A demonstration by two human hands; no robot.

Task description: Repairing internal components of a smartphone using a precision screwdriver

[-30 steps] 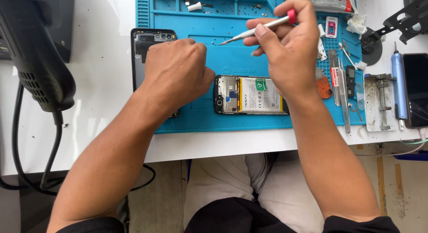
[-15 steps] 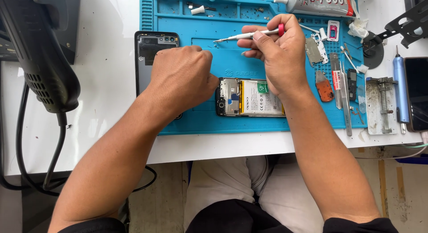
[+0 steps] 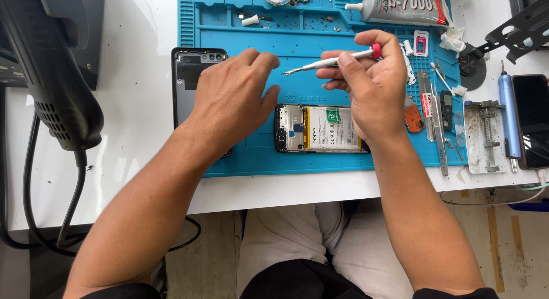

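**Two hands over one opened phone**

Your right hand (image 3: 374,84) pinches one red-capped screwdriver (image 3: 331,61), tip pointing left. Your left hand (image 3: 231,98) hovers with fingers loosely spread, holding nothing. Between them, on the blue mat (image 3: 229,156), lies one opened phone (image 3: 317,129) bearing a white rectangular battery label. One grey glue tube (image 3: 403,8) lies top right.
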